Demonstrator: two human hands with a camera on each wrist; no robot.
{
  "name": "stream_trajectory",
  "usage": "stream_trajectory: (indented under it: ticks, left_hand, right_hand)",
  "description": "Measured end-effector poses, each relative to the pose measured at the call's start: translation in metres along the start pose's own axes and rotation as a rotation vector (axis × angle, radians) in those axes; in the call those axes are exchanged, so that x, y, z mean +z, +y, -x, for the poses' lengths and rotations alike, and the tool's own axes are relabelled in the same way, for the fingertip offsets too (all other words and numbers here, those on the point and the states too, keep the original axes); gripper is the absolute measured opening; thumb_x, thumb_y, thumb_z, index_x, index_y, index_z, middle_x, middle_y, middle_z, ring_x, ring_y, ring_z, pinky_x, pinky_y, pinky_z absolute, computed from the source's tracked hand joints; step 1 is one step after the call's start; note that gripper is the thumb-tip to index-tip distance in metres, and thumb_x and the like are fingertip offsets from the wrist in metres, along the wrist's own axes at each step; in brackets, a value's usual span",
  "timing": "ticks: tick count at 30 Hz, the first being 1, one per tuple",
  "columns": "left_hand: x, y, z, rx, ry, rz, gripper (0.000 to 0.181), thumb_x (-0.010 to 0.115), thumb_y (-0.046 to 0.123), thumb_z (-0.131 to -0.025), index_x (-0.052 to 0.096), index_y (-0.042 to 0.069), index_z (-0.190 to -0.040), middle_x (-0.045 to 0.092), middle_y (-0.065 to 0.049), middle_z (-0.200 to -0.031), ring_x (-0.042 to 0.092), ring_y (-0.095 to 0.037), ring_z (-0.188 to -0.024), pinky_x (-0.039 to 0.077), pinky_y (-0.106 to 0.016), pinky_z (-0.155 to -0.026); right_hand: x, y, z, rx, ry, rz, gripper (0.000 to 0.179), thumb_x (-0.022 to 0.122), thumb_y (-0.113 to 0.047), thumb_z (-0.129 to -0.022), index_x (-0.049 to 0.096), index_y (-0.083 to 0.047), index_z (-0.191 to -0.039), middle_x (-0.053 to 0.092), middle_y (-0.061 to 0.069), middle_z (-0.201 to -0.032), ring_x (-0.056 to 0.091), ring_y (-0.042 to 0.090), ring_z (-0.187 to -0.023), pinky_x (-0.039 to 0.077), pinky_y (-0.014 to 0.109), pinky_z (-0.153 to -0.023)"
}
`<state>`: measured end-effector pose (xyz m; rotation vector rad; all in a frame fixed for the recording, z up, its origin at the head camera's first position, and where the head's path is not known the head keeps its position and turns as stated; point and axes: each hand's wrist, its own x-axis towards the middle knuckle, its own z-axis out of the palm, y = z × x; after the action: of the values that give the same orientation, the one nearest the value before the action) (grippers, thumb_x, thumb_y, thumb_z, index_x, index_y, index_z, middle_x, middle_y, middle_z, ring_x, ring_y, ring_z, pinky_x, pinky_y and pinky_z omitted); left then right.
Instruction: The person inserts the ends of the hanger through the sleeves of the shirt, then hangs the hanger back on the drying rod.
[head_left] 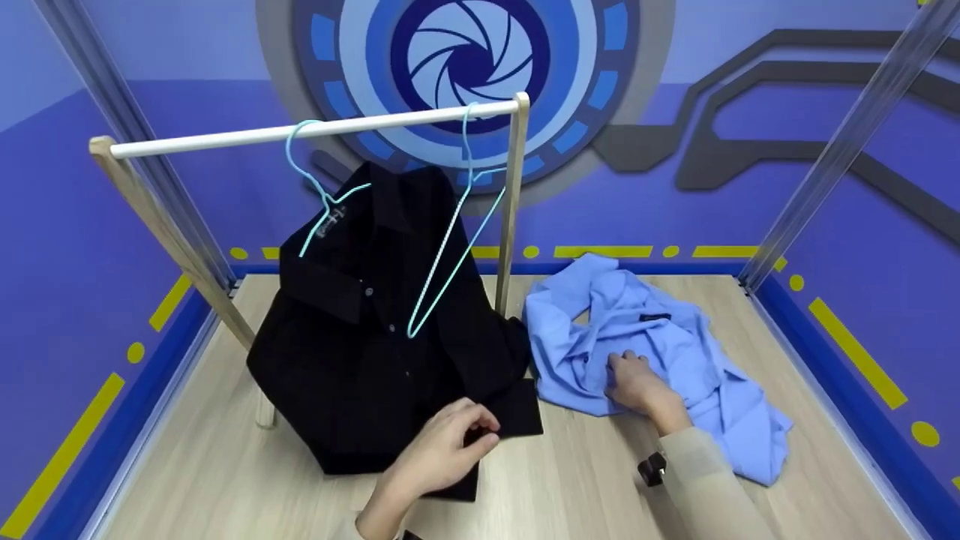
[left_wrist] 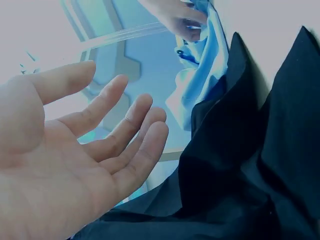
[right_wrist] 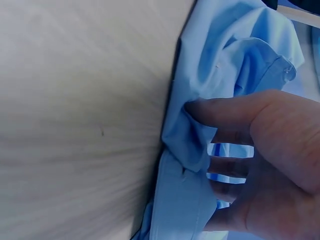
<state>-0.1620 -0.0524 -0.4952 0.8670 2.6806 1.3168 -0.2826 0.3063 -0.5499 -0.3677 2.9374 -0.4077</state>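
On the surface (head_left: 585,480) beside the rack (head_left: 511,202): crumpled blue shirt (head_left: 679,349) | right hand (head_left: 641,384): pinches it | left hand (head_left: 442,448): fingers apart, near black shirt (head_left: 345,382) | tip: pinch lightly, best straighten it gradually

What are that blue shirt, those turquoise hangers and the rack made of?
The blue shirt: soft, matt woven cloth, perhaps a cotton blend, judging by its creases and folds.
The turquoise hangers: probably plastic-coated wire, being so thin; any core is hidden.
The rack uprights: pale, grained wood. The white bar: smooth, perhaps coated metal or painted wood.
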Motion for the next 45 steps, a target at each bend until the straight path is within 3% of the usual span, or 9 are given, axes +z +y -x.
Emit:
stream_trajectory:
  ticks: [8, 17, 22, 29, 38, 45]
  left_hand:
    - [0.018, 0.002, -0.003, -0.001, -0.054, -0.102, 0.019, 0.067, 0.026, -0.099, 0.070, 0.012, -0.112, 0.061, 0.005, -0.115, 0.055, -0.016, -0.111, 0.046, -0.038, -0.098]
    - [0.035, 0.003, -0.011, -0.026, -0.134, -0.156, 0.035, 0.067, 0.026, -0.099, 0.066, 0.004, -0.127, 0.057, -0.006, -0.135, 0.051, -0.023, -0.129, 0.041, -0.040, -0.109]
    - [0.041, 0.003, -0.015, -0.015, -0.123, -0.155, 0.038, 0.068, 0.026, -0.099, 0.066, 0.002, -0.128, 0.056, -0.009, -0.138, 0.051, -0.026, -0.131, 0.041, -0.041, -0.110]
    - [0.044, 0.003, -0.019, -0.054, -0.124, -0.138, 0.040, 0.068, 0.027, -0.099, 0.065, 0.002, -0.130, 0.052, -0.009, -0.143, 0.048, -0.024, -0.135, 0.040, -0.041, -0.111]
    - [0.048, 0.002, -0.026, -0.063, -0.103, -0.086, 0.046, 0.067, 0.027, -0.101, 0.060, -0.001, -0.137, 0.046, -0.014, -0.148, 0.043, -0.028, -0.138, 0.039, -0.045, -0.111]
    - [0.051, 0.000, -0.029, -0.055, -0.077, -0.067, 0.050, 0.065, 0.024, -0.102, 0.054, -0.004, -0.141, 0.043, -0.016, -0.150, 0.040, -0.031, -0.141, 0.038, -0.048, -0.112]
  right_hand:
    - [0.001, -0.007, 0.007, 0.004, -0.052, 0.010, 0.049, 0.077, -0.006, -0.086, 0.055, 0.011, -0.126, 0.050, 0.034, -0.115, 0.048, 0.059, -0.111, 0.043, 0.068, -0.093]
    - [0.002, -0.018, 0.014, 0.006, -0.096, 0.040, 0.059, 0.074, -0.004, -0.087, 0.049, 0.015, -0.137, 0.045, 0.043, -0.128, 0.041, 0.066, -0.121, 0.037, 0.072, -0.100]
    - [0.003, -0.023, 0.020, 0.018, -0.106, 0.042, 0.061, 0.074, -0.004, -0.086, 0.049, 0.014, -0.139, 0.045, 0.042, -0.131, 0.040, 0.067, -0.122, 0.037, 0.073, -0.101]
    - [0.004, -0.030, 0.025, -0.044, -0.075, 0.080, 0.051, 0.074, -0.001, -0.079, 0.057, 0.012, -0.125, 0.052, 0.036, -0.112, 0.050, 0.063, -0.107, 0.044, 0.069, -0.091]
    - [0.008, -0.036, 0.031, -0.041, -0.073, 0.101, 0.046, 0.074, 0.000, -0.077, 0.060, 0.008, -0.119, 0.053, 0.033, -0.110, 0.053, 0.059, -0.105, 0.047, 0.068, -0.089]
    - [0.010, -0.044, 0.034, -0.038, -0.071, 0.081, 0.051, 0.077, 0.002, -0.076, 0.060, 0.009, -0.123, 0.054, 0.033, -0.113, 0.052, 0.059, -0.108, 0.047, 0.067, -0.091]
